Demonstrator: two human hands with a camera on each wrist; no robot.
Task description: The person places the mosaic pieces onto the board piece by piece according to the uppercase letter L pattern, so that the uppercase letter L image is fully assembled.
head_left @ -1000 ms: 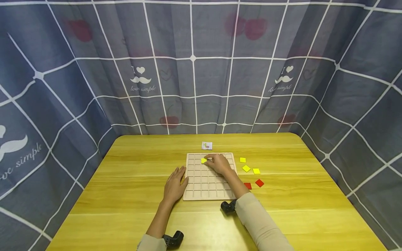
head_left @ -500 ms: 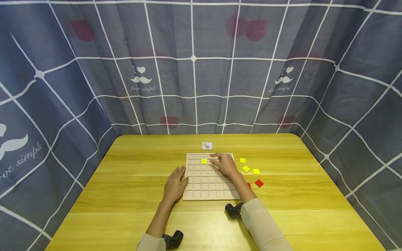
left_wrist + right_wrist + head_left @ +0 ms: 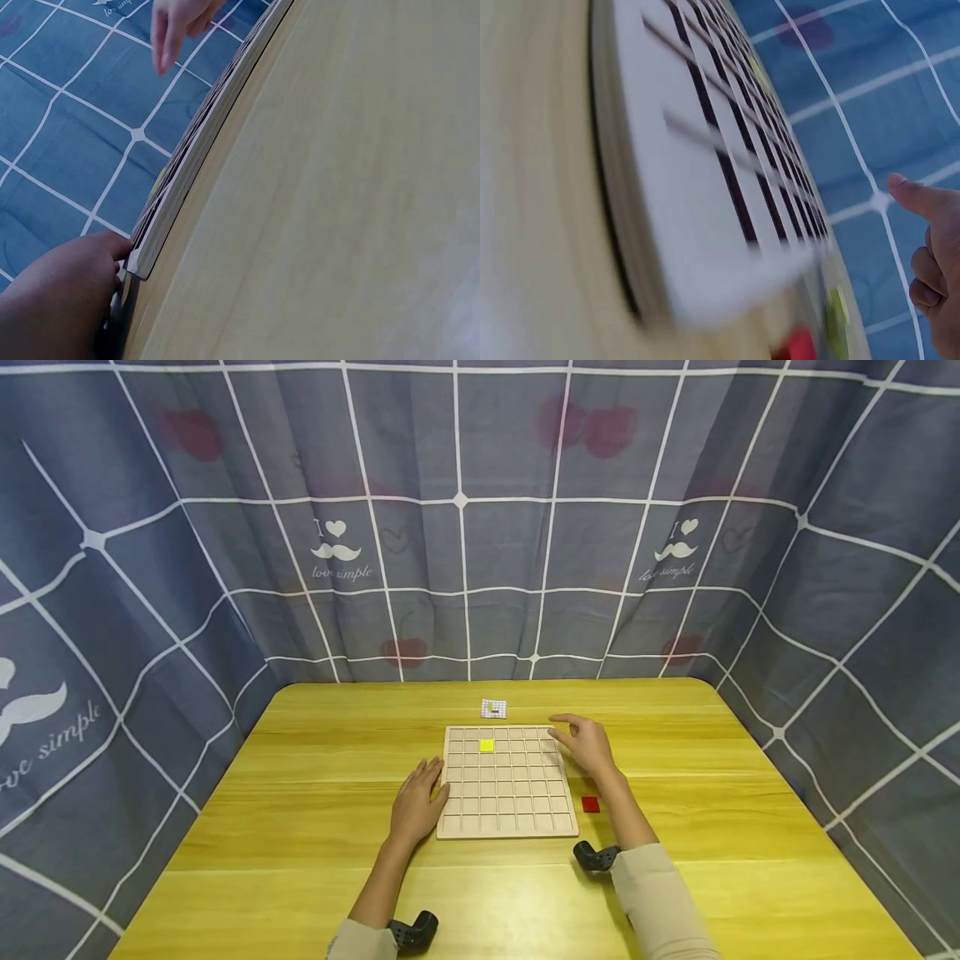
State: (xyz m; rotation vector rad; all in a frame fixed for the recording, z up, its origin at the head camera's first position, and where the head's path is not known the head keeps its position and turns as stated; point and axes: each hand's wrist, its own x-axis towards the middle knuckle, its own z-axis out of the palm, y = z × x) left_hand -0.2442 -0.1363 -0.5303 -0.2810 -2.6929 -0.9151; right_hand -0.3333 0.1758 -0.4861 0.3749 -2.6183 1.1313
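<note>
A wooden grid board (image 3: 507, 838) lies flat on the table, with one yellow square tile (image 3: 487, 746) in a cell of its second row from the back. My left hand (image 3: 417, 806) rests at the board's left edge with fingers extended; in the left wrist view its thumb (image 3: 112, 244) touches the rim. Over the far right corner of the board hovers my right hand (image 3: 588, 747), index finger and thumb apart, nothing between them. A red square tile (image 3: 590, 804) lies right of the board. The right hand and forearm cover the other loose tiles in the head view.
Behind the board sits a small printed grid card (image 3: 493, 709). Blurred yellow tiles (image 3: 837, 319) show past the board's corner in the right wrist view. A dark checked curtain (image 3: 495, 543) surrounds the yellow wooden table (image 3: 300, 760) at the back and sides.
My right hand has released the yellow tile in the board's cell and moved right, to the board's far right corner, now over the loose tiles. The left hand has stayed put.
</note>
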